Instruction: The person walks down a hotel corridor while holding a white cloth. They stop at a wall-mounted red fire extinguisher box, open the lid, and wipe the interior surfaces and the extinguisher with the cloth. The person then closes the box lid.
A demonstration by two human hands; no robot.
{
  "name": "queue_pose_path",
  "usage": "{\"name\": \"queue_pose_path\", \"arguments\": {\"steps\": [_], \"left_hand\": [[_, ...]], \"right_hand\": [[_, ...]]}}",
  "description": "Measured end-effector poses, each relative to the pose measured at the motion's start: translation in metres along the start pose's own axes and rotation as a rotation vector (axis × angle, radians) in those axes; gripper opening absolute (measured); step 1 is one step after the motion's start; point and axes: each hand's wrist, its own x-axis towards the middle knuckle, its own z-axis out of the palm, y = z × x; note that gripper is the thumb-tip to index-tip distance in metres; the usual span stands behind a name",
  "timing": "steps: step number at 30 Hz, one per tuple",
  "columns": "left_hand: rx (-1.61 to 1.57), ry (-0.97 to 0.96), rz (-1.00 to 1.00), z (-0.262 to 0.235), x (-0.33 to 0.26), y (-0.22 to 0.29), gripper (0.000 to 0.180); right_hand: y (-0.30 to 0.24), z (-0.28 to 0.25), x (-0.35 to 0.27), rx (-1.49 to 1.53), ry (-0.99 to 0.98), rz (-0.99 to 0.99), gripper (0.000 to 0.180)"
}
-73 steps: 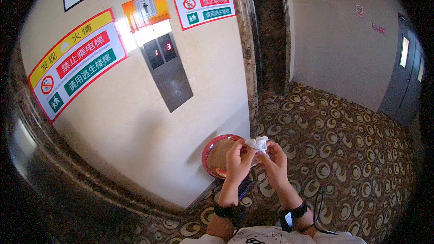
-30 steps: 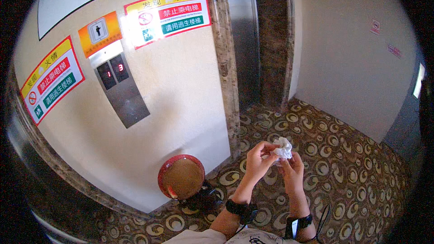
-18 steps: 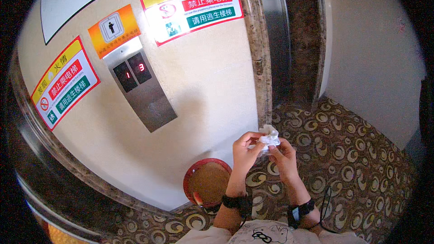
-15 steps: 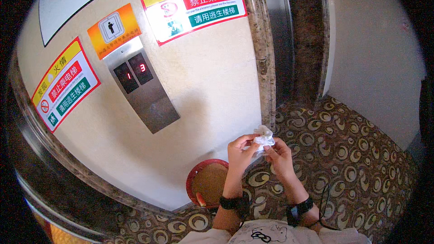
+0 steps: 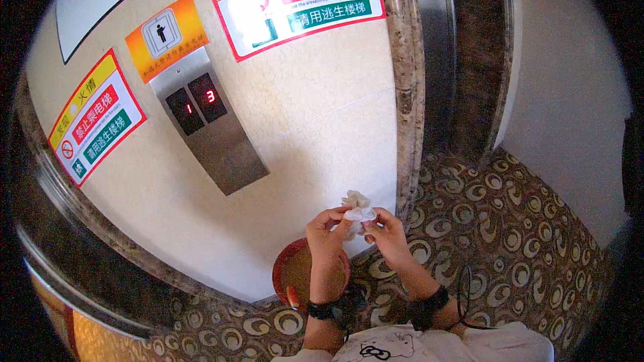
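A crumpled white tissue is pinched between my two hands, in front of the wall. The fingers of my left hand grip its left side. My right hand closes on the other side with thumb and fingers. The lower part of the tissue is partly hidden behind my fingers. Below my left hand stands a round, red-rimmed tub, brown inside, with a small orange and white piece near its edge. My left forearm covers part of it.
The pale wall bears a steel elevator panel with lit red digits and several signs. A brown marble door frame runs along the right, beside a dark elevator door. Patterned carpet covers the floor.
Both hands and the tissue have shifted left, so my left forearm now overlaps the tub. My view has turned slightly, and the wall edge sits further right. The grip stays on the tissue.
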Motion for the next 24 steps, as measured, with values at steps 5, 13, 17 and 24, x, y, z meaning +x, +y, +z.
{"name": "queue_pose_path", "arguments": {"steps": [5,13,17,24], "left_hand": [[0.040,0.079,-0.039,0.021,0.002,0.007,0.007],[0.172,0.120,0.028,0.049,0.000,-0.003,0.012],[0.215,0.181,0.015,0.055,-0.005,-0.008,0.013],[0.265,0.229,0.034,0.072,-0.014,-0.008,0.012]], "right_hand": [[-0.015,-0.016,0.013,-0.031,-0.070,0.018,0.017],[-0.029,-0.042,0.020,0.066,-0.065,0.114,0.013],[-0.031,-0.051,0.020,0.074,-0.126,0.129,0.021],[-0.036,-0.064,0.015,0.092,-0.143,0.176,0.023]]}}
